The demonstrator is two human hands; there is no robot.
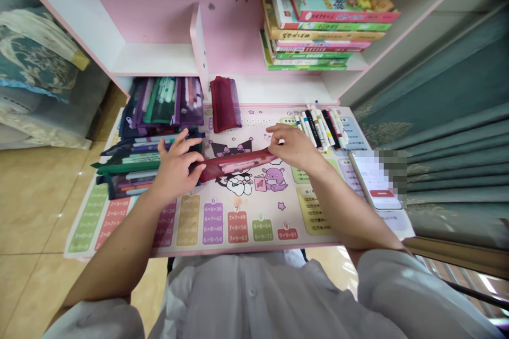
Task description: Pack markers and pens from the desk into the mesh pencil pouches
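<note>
1. The long red mesh zip pouch [234,164], pens inside, lies on the printed desk mat [207,222], spanning both hands.
2. The left hand [177,167] grips one end to steady it; the right hand [292,145] pinches the other end, probably at the zip.
3. Stacked filled mesh pouches [159,116] sit beyond the left hand, and loose white markers [320,127] lie beyond the right.

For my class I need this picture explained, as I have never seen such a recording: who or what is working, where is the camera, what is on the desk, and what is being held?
No machine here: a person works with two bare hands. The one camera sits on that person's head and looks forward and down. The left hand and right hand each grip one end of a red pouch over a cartoon desk mat. Left of it lies a stack of filled pouches; behind it, a dark red pouch; to the right, markers and a phone. Books are piled on the shelf above.
</note>
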